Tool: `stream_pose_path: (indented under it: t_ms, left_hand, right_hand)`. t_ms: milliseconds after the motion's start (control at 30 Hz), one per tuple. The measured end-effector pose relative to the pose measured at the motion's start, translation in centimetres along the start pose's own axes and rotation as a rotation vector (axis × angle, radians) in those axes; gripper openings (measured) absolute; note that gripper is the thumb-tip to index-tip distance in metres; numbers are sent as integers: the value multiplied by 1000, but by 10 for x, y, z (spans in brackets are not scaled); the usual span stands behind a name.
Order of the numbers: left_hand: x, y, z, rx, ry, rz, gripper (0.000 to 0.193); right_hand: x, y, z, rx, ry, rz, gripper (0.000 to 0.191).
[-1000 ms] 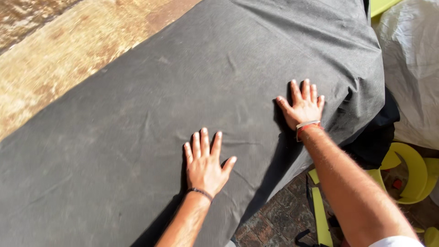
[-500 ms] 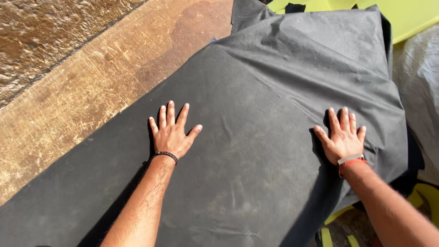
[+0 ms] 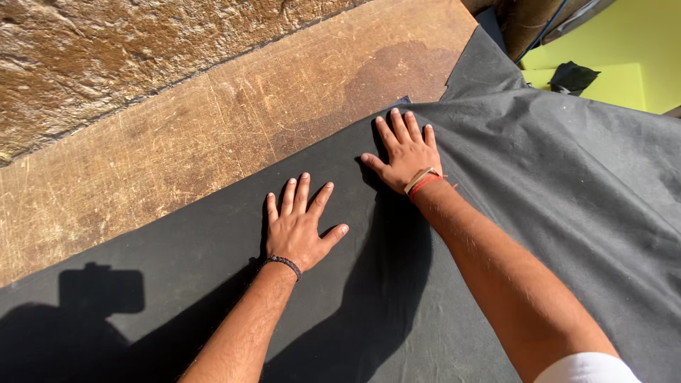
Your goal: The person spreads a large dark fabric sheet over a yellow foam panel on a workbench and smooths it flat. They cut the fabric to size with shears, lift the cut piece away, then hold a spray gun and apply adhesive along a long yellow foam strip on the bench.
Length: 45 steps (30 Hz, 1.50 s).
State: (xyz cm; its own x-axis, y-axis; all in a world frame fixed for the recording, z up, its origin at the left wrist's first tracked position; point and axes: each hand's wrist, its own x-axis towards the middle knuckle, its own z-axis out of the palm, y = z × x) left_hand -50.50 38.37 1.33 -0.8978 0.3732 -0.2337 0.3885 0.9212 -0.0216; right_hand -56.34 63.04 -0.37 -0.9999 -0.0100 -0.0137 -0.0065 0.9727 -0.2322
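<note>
Palms flat: left hand (image 3: 296, 225) w/ fingers spread, pressing down on dark grey fabric sheet (image 3: 496, 234), gripping nothing; right hand (image 3: 406, 150) likewise splayed flat, close to sheet's far edge, near a corner fold. Fabric lies over worn wooden board (image 3: 213, 135) beside rough stone wall (image 3: 106, 57). Judging by look: area around hands lies fairly smooth; creases and ridges remain to the right, where sheet drapes off toward yellow-green surface (image 3: 610, 64), so smoothing seems partly done

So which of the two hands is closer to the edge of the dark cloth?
The right hand: its fingertips nearly reach the edge of the cloth by the wooden board. The left hand lies flat farther in.
</note>
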Motion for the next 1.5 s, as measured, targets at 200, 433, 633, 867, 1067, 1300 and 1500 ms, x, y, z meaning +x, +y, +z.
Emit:
stream_pose_path:
  t_ms: [200, 433, 633, 867, 1067, 1300, 1500]
  left_hand:
    - [1, -6, 7, -65, 73, 8, 85]
    - [-8, 4, 16, -111, 147, 42, 80]
    - [-38, 12, 26, -221, 257, -64, 77]
    - [-213, 37, 75, -217, 317, 21, 77]
    - [-436, -38, 117, -362, 249, -93, 78]
    - [-635, -309, 186, -314, 302, -658, 77]
    - [-730, -461, 227, -333, 301, -934, 76]
  right_hand:
    - [34, -3, 3, 38, -7, 63, 91]
    - [-129, 22, 7, 28, 2, 258, 96]
    - [-351, 64, 6, -2, 29, 411, 94]
    - [-454, 41, 12, 17, 173, 514, 87]
    - [-460, -227, 85, 12, -3, -96, 84]
    - [-474, -552, 147, -57, -110, -700, 84]
    - [-457, -733, 187, -14, -148, -801, 83]
